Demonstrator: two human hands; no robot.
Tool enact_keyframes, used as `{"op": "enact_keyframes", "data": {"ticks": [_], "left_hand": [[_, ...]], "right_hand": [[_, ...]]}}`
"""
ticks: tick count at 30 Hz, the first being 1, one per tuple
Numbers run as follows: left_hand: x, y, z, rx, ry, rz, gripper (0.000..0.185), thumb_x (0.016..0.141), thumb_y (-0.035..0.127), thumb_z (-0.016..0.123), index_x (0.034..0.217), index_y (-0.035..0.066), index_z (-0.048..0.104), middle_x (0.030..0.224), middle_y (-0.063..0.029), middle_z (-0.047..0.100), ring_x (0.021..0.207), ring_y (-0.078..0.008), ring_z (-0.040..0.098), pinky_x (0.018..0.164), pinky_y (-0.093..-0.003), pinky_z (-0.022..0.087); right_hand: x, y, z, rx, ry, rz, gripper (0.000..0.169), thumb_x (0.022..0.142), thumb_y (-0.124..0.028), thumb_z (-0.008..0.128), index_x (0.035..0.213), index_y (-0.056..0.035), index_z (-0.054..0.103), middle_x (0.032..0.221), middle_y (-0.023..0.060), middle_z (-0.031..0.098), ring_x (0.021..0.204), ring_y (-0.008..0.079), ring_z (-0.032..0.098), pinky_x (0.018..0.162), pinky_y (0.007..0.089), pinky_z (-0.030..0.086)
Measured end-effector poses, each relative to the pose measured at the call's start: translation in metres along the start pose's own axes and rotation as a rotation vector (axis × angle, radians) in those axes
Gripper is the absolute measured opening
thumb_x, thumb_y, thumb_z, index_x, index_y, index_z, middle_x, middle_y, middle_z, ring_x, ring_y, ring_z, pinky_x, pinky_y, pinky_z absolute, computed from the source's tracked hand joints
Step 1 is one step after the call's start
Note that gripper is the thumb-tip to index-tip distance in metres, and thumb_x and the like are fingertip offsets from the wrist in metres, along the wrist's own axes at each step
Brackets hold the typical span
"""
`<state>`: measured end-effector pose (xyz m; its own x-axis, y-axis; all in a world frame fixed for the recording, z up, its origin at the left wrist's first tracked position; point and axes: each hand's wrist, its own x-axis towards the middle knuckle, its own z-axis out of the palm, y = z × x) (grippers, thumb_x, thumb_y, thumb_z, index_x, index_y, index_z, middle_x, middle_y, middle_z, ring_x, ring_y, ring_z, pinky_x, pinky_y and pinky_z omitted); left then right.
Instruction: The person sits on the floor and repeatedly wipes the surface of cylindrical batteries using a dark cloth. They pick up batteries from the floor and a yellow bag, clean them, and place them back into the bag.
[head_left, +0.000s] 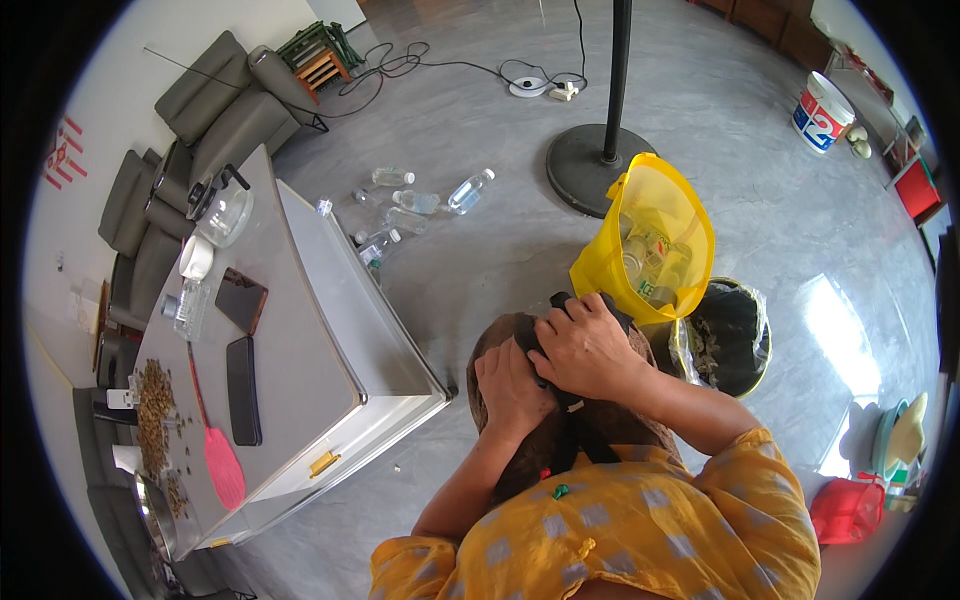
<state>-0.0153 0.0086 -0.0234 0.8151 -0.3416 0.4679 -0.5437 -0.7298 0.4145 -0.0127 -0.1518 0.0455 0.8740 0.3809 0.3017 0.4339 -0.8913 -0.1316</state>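
Over my lap, my left hand (514, 391) and my right hand (587, 349) are close together, both gripping a black fabric item (527, 330). Its exact kind cannot be made out, since my fingers cover much of it. Black straps (576, 442) hang below my hands towards my yellow checked top. Just beyond my right hand stands a yellow bag (598, 259), its mouth open, with bottles and cans (651, 262) inside. Beside the bag is a waste bin (766, 345) with a black liner and some litter in it.
Several plastic bottles (416, 201) lie on the floor ahead, near a black stand's round base (562, 172). At left, a table (300, 367) carries a phone (242, 390), a pink fly swatter (223, 469) and a glass kettle (229, 217). A cable (465, 65) crosses the floor.
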Motion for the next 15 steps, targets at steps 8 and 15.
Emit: {"op": "enact_keyframes", "data": {"ticks": [8, 15], "left_hand": [[0.006, 0.002, -0.001, -0.030, -0.037, -0.041, 0.057, 0.068, 0.016, 0.065, 0.123, 0.002, 0.060, 0.099, -0.0117, 0.066, 0.091, -0.0349, 0.059, 0.081, -0.0448, 0.043], [0.004, 0.006, -0.002, -0.024, 0.042, 0.011, 0.056, 0.070, 0.017, 0.067, 0.125, 0.005, 0.059, 0.111, -0.0107, 0.066, 0.094, -0.0343, 0.059, 0.083, -0.0453, 0.043]], "right_hand": [[0.006, 0.011, 0.003, 0.052, -0.042, -0.009, 0.034, 0.086, -0.038, 0.064, 0.093, -0.0054, 0.069, 0.081, 0.0080, 0.063, 0.082, 0.0270, 0.062, 0.080, 0.0390, 0.043], [-0.005, 0.005, 0.005, 0.051, 0.087, -0.023, 0.035, 0.085, -0.038, 0.066, 0.095, -0.0047, 0.068, 0.088, 0.0085, 0.064, 0.088, 0.0270, 0.060, 0.082, 0.0397, 0.042]]}}
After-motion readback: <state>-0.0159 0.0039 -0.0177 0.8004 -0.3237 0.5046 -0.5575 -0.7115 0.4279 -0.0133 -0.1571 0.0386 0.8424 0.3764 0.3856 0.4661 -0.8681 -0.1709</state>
